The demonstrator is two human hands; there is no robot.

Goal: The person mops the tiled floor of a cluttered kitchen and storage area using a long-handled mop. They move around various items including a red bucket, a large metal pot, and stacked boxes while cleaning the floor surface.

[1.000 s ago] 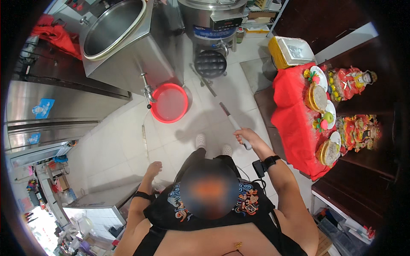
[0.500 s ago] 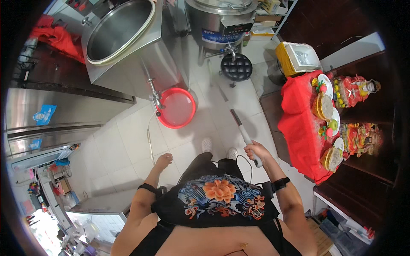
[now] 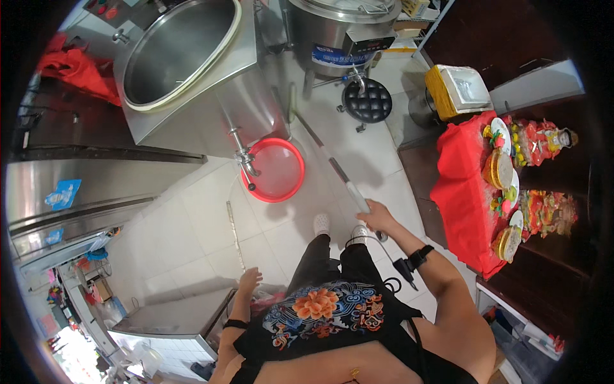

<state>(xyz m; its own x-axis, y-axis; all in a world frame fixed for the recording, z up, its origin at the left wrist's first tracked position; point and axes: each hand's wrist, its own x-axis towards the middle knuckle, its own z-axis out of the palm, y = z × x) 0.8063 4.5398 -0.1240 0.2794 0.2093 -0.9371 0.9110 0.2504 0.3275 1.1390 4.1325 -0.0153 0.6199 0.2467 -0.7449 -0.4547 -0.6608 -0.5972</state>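
White floor tiles lie under you as your right hand [image 3: 377, 216] grips a long pole [image 3: 332, 165] near the red basin [image 3: 276, 171], left hand [image 3: 249, 280] loose beside a blue-labelled steel fridge [image 3: 64, 192].

A commercial kitchen: big steel kettle [image 3: 179, 61], tiled floor [image 3: 192, 224], steel counters [image 3: 70, 211].

long pole [image 3: 332, 163] | white grip, grey shaft | slanted over tiled floor

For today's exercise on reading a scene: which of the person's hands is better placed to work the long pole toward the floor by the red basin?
Right. The right hand already grips the long pole, which runs past the red basin. The left hand hangs open and empty, away from it.
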